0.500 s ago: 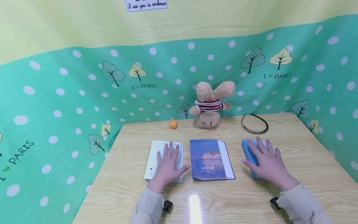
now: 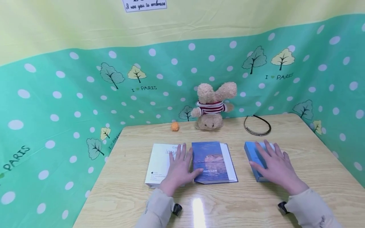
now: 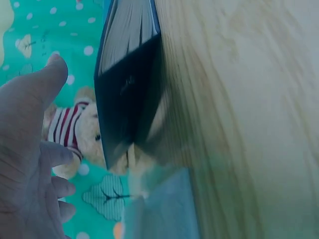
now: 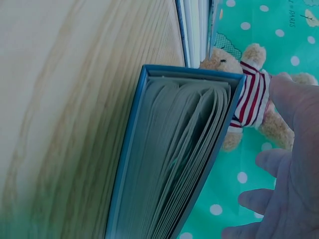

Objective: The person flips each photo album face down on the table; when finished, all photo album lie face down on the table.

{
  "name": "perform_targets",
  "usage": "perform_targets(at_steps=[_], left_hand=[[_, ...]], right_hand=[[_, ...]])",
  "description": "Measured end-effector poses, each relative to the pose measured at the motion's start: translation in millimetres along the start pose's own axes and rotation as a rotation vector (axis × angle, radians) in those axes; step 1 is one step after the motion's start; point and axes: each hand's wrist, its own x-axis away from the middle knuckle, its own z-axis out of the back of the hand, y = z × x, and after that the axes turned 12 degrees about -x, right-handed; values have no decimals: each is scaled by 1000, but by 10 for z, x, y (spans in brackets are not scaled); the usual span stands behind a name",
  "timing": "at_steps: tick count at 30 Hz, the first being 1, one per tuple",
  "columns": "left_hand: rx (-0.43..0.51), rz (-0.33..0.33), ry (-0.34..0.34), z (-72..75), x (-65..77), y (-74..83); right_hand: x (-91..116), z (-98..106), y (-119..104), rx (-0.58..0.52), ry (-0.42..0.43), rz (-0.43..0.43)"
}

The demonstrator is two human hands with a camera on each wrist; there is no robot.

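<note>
Left hand (image 2: 180,172): fingers straight, parted, holding nothing; over the white book (image 2: 159,163)'s right edge, covering its gap to the photo album (image 2: 209,160).
Right hand (image 2: 278,169): fingers spread, grasping nothing; over the blue book (image 2: 252,156).
Room: wider gap between album and blue book.
Materials: wood-grain counter (image 2: 114,202), fluffy plush toy (image 2: 209,122).
Behind: orange lump (image 2: 175,126), toothed headband (image 2: 256,133).

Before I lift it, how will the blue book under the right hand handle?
The blue book will probably feel stiff outside, given its straight-edged cover. Its gapped pages may splay if tilted. Lying flat, it seems unlikely to roll.
</note>
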Motion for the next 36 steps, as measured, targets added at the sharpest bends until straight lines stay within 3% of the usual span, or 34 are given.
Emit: perform_targets(at_steps=[17, 26, 36], left_hand=[[27, -95, -10, 91, -211, 335], [7, -152, 15, 56, -260, 515], [-1, -220, -25, 8, -279, 795]], right_hand=[[96, 133, 110, -47, 17, -9], [180, 150, 237, -55, 57, -26], [254, 142, 319, -76, 50, -79]])
